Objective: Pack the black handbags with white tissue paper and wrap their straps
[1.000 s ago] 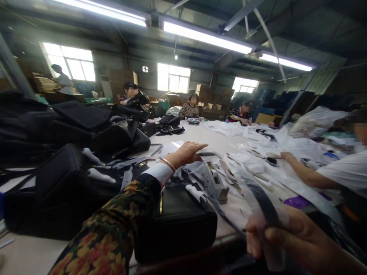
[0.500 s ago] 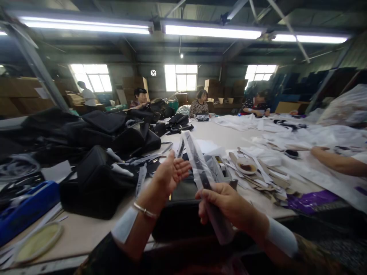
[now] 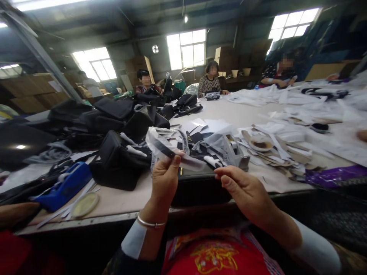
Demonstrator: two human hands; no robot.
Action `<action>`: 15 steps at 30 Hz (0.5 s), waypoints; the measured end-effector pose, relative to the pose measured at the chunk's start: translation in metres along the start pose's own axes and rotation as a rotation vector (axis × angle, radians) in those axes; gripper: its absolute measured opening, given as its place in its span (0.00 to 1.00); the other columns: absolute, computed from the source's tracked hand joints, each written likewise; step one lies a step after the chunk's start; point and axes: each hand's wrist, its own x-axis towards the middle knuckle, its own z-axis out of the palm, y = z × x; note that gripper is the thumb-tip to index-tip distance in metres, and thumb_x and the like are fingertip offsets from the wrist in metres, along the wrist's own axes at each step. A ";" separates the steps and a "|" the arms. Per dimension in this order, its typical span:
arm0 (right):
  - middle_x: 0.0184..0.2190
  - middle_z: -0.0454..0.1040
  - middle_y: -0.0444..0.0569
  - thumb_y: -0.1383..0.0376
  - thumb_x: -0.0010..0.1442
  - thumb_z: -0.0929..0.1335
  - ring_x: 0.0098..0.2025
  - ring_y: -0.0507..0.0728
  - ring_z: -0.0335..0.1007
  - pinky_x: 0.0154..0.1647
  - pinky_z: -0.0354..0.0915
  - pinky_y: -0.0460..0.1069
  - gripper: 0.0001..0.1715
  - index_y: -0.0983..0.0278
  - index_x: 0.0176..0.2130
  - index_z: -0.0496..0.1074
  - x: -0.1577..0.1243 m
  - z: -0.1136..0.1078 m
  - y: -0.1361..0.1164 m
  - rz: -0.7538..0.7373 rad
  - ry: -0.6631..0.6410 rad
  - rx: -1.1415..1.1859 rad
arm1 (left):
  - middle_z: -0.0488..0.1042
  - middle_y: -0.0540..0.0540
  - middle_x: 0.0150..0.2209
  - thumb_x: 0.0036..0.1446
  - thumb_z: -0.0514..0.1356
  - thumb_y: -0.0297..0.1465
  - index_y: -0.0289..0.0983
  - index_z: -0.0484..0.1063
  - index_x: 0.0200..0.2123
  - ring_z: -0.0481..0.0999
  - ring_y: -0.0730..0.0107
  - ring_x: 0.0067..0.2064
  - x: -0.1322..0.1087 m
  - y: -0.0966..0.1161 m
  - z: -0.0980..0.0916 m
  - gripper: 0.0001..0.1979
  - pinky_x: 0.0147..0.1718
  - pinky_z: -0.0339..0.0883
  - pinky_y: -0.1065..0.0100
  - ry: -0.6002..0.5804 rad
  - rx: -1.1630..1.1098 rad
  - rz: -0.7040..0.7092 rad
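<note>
My left hand (image 3: 164,183) is closed on a dark strap (image 3: 164,148) in translucent white wrapping, pinching it between thumb and fingers. The strap bends in a loop above the hand, and its wrapped tail sticks out to the right. Just past that tail is my right hand (image 3: 248,193), its fingers curled with thumb and forefinger close together. Whether anything sits between them is hidden. Below and between both hands lies a black bag (image 3: 200,187) at the table edge, with metal fittings and wrapped pieces on top.
Black bags (image 3: 117,162) are piled at left, by a blue bin (image 3: 67,187) and a yellowish round lid (image 3: 85,204). At right are a dish (image 3: 260,143) on cardboard strips and purple plastic (image 3: 335,175). Co-workers (image 3: 212,78) sit across the table; another person's arm (image 3: 18,214) is at left.
The wrapped strap has passed from my right hand to my left, which was open before. It is now folded in a loop. My view has tilted down.
</note>
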 end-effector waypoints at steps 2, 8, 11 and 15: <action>0.30 0.75 0.51 0.40 0.65 0.63 0.24 0.51 0.64 0.21 0.58 0.46 0.34 0.66 0.45 0.75 -0.001 0.005 -0.004 0.223 -0.165 0.281 | 0.83 0.49 0.40 0.57 0.69 0.40 0.46 0.84 0.37 0.80 0.59 0.46 -0.015 0.002 0.005 0.07 0.52 0.71 0.61 -0.048 0.032 0.017; 0.18 0.59 0.37 0.46 0.58 0.71 0.16 0.44 0.42 0.16 0.40 0.42 0.25 0.64 0.28 0.65 0.023 0.027 -0.002 0.423 -0.249 0.627 | 0.83 0.45 0.35 0.60 0.66 0.39 0.47 0.85 0.34 0.81 0.54 0.40 -0.048 0.021 0.002 0.07 0.46 0.74 0.57 -0.459 0.188 -0.021; 0.18 0.61 0.40 0.51 0.63 0.67 0.18 0.47 0.49 0.18 0.47 0.44 0.23 0.64 0.26 0.65 0.032 0.031 0.000 0.195 -0.311 0.290 | 0.83 0.44 0.35 0.62 0.65 0.40 0.46 0.85 0.34 0.80 0.56 0.39 -0.051 0.023 -0.008 0.09 0.46 0.74 0.59 -0.448 0.259 -0.088; 0.27 0.73 0.48 0.63 0.68 0.62 0.28 0.53 0.65 0.29 0.58 0.47 0.16 0.64 0.30 0.70 0.036 0.036 0.002 -0.129 -0.390 -0.321 | 0.82 0.45 0.36 0.62 0.63 0.43 0.43 0.83 0.39 0.79 0.61 0.36 -0.051 0.011 -0.014 0.12 0.40 0.74 0.63 -0.305 0.214 -0.209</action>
